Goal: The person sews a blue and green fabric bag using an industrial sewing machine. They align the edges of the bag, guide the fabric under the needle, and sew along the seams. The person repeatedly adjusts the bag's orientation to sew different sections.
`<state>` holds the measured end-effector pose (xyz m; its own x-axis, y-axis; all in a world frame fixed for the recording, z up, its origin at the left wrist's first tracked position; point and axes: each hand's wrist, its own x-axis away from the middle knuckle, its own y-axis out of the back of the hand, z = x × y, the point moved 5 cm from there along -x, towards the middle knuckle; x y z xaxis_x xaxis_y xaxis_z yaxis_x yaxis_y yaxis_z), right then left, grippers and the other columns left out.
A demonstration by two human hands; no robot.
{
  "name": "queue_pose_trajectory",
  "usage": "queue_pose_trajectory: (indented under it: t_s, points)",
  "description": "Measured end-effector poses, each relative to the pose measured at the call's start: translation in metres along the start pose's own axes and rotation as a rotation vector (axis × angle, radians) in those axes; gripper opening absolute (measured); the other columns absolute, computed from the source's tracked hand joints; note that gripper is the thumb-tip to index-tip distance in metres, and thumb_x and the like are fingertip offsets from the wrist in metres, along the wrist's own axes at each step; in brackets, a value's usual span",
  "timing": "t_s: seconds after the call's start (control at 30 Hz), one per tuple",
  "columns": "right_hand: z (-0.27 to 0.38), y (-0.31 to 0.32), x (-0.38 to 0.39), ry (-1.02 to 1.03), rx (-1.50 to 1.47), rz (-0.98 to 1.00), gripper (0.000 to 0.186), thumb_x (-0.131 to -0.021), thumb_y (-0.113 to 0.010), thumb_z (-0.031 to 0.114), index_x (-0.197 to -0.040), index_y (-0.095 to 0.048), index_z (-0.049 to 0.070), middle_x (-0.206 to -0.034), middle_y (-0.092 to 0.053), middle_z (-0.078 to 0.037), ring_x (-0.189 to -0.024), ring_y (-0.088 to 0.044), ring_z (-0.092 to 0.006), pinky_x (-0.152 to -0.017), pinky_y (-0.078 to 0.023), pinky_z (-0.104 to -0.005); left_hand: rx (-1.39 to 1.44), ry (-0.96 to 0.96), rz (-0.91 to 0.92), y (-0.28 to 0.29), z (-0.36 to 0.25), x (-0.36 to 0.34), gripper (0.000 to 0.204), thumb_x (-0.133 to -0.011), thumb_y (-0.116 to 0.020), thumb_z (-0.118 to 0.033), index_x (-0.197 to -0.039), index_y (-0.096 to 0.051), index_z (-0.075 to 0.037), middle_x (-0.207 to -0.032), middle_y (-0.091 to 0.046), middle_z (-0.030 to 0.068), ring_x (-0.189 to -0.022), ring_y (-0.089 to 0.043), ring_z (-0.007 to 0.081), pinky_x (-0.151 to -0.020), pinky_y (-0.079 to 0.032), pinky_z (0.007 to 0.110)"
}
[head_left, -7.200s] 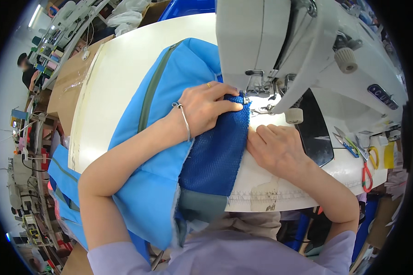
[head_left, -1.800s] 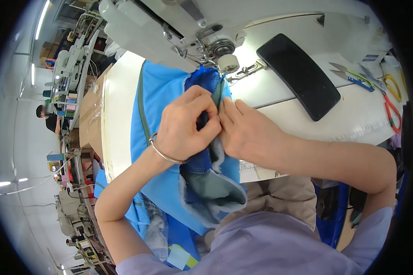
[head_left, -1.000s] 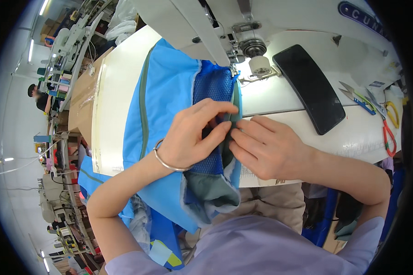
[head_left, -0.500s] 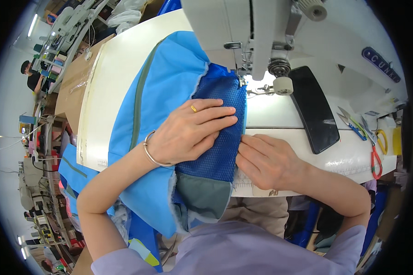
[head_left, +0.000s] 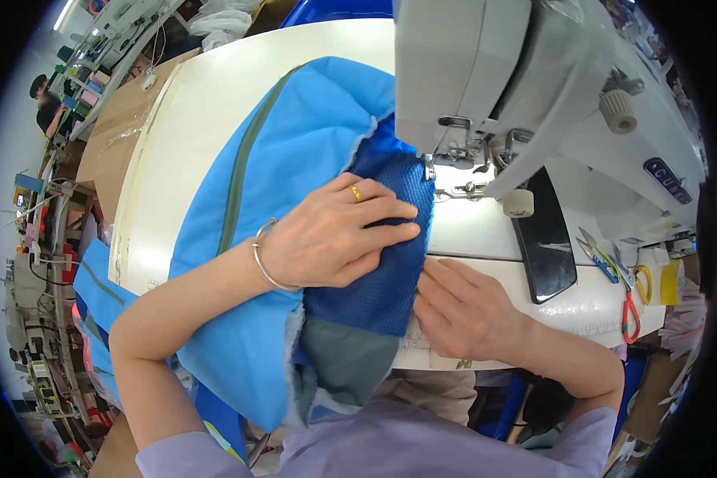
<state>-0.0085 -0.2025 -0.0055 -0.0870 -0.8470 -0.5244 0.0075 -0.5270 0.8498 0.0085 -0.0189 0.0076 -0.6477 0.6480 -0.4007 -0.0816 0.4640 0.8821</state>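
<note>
A light blue fabric piece (head_left: 295, 135) with a grey-green stripe lies on the sewing machine table. Along its right side is a dark blue mesh panel (head_left: 354, 301), with a grey-green fabric section (head_left: 349, 354) at its lower end. My left hand (head_left: 331, 235), wearing a ring and a bangle, lies palm down on the mesh, its fingers stretched toward the right edge. My right hand (head_left: 470, 311) pinches that edge nearer to me. The top of the mesh edge sits at the presser foot (head_left: 429, 167) of the white sewing machine (head_left: 454, 72).
Right of the needle area lies a black glossy slab (head_left: 546, 259). Beyond it are red-handled scissors (head_left: 629, 315), other cutting tools and a yellow roll (head_left: 671, 283). More blue fabric (head_left: 103, 279) hangs at the left. A person (head_left: 49, 107) is in the far left background.
The whole view has shifted, so the machine head appears farther right and lower. Both hands stay at about the same places on the fabric.
</note>
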Motion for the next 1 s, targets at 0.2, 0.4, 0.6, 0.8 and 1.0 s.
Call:
queue_pose_trajectory:
  t_s: [0.2,0.4,0.6,0.8,1.0]
  points:
    - [-0.006,0.000,-0.001,-0.058,0.013,0.015,0.031,-0.069,-0.066,0.010,-0.094,-0.069,-0.008,-0.107,-0.068,-0.023,-0.109,-0.065,-0.0359,-0.094,-0.054,-0.0431,-0.006,-0.009,-0.013,-0.002,0.006,-0.008,0.047,-0.071,-0.068,-0.005,-0.118,-0.071,-0.008,-0.123,-0.068,0.0081,-0.107,-0.064,0.0277,-0.089,-0.051,0.041]
    - [-0.020,0.001,-0.006,-0.138,0.001,0.011,0.033,-0.070,-0.065,0.009,-0.098,-0.067,-0.008,-0.112,-0.066,-0.025,-0.111,-0.064,-0.0374,-0.093,-0.054,-0.0442,-0.028,-0.019,-0.039,-0.002,0.027,-0.017,0.043,-0.074,-0.067,-0.005,-0.117,-0.073,-0.010,-0.118,-0.068,0.0085,-0.106,-0.064,0.0276,-0.089,-0.051,0.042]
    - [-0.023,0.003,-0.003,-0.164,-0.012,-0.021,0.030,-0.074,-0.066,0.011,-0.100,-0.066,-0.004,-0.113,-0.066,-0.025,-0.111,-0.064,-0.0357,-0.094,-0.053,-0.0434,-0.006,-0.016,-0.038,-0.003,0.046,-0.024,0.036,-0.078,-0.067,-0.006,-0.111,-0.076,-0.013,-0.118,-0.070,0.0058,-0.108,-0.064,0.0252,-0.094,-0.049,0.039]
    - [-0.014,-0.001,0.007,-0.134,0.007,-0.082,0.030,-0.075,-0.066,0.013,-0.099,-0.067,-0.004,-0.112,-0.066,-0.022,-0.111,-0.064,-0.0331,-0.094,-0.053,-0.0414,0.033,0.124,0.177,0.009,0.037,-0.032,0.039,-0.083,-0.066,-0.004,-0.122,-0.071,-0.005,-0.131,-0.067,0.0152,-0.112,-0.066,0.0342,-0.096,-0.052,0.042]
    - [-0.007,0.001,0.011,-0.100,0.108,-0.143,0.026,-0.076,-0.067,0.014,-0.093,-0.067,-0.005,-0.102,-0.068,-0.020,-0.101,-0.064,-0.0305,-0.082,-0.053,-0.0359,0.034,0.400,0.221,0.016,-0.073,-0.012,0.045,-0.081,-0.072,-0.005,-0.125,-0.066,0.004,-0.128,-0.067,0.0186,-0.116,-0.066,0.0356,-0.096,-0.054,0.042]
